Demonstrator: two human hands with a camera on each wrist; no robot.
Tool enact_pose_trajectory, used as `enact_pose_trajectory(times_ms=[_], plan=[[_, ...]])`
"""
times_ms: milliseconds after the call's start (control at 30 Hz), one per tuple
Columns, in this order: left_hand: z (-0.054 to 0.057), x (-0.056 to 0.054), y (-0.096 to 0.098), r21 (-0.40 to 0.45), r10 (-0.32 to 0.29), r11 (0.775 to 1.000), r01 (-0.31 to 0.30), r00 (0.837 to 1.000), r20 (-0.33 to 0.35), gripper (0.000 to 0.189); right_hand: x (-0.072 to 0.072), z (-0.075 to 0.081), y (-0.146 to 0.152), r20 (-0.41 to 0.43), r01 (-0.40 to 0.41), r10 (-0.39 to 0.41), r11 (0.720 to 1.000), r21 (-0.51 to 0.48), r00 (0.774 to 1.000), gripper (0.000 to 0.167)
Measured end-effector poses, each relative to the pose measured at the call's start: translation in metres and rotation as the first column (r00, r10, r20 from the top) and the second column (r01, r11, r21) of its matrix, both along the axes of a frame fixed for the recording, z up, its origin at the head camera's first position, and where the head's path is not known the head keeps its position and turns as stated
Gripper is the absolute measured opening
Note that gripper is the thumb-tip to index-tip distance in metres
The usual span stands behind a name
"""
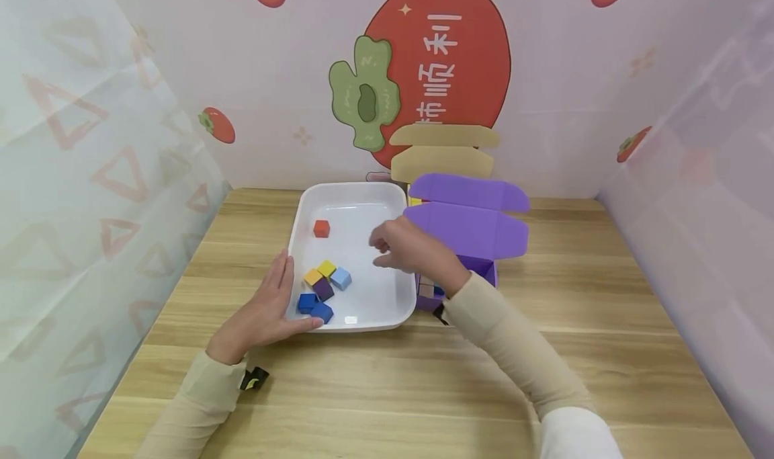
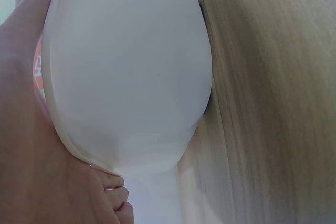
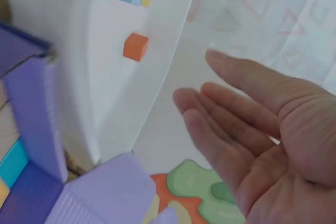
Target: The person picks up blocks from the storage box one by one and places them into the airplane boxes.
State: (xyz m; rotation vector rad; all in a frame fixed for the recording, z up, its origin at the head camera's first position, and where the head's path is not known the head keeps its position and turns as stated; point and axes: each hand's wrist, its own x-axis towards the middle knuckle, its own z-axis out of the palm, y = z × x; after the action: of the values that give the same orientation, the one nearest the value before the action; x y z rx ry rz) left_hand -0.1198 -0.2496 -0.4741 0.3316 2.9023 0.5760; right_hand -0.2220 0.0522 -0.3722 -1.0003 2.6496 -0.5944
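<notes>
Seven blocks (image 1: 324,289) lie in the tray (image 1: 363,230); more remain in the purple box (image 1: 465,234).
Right hand (image 1: 404,245) holds nothing, fingers loosely bent; left hand (image 1: 269,311) touches the tray, fingers straight.

One of the hands (image 2: 47,166) touches the rim of a white tray (image 2: 128,72) on a wood-grain table (image 2: 273,103).

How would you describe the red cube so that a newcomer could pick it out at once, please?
On the wooden table, find the white tray. The red cube sits alone towards its far left. It is the tray's only red cube, standing apart from the six other cubes nearer the person.
</notes>
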Motion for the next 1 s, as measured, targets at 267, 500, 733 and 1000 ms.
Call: enact_pose_trajectory(times_ms=[267,500,733,1000], plan=[[0.0,0.0,-0.001,0.008,0.001,1.0,-0.001,1.0,0.002,0.14,-0.034,-0.008,-0.054,0.158,-0.095,0.086,0.994,0.053,0.984,0.036],[-0.002,0.001,0.001,0.013,-0.007,1.0,0.007,1.0,-0.008,0.14,-0.044,-0.034,-0.074,0.282,-0.09,0.035,0.979,0.183,0.959,0.036],[-0.001,0.001,0.002,0.003,-0.012,1.0,0.012,1.0,-0.013,0.139,-0.045,-0.052,-0.085,0.25,-0.14,0.086,0.968,0.208,0.964,0.032],[0.001,0.001,0.001,0.005,-0.007,1.0,0.007,1.0,-0.017,0.139,-0.044,-0.047,-0.085,0.22,-0.148,0.104,0.969,0.198,0.97,0.027]])
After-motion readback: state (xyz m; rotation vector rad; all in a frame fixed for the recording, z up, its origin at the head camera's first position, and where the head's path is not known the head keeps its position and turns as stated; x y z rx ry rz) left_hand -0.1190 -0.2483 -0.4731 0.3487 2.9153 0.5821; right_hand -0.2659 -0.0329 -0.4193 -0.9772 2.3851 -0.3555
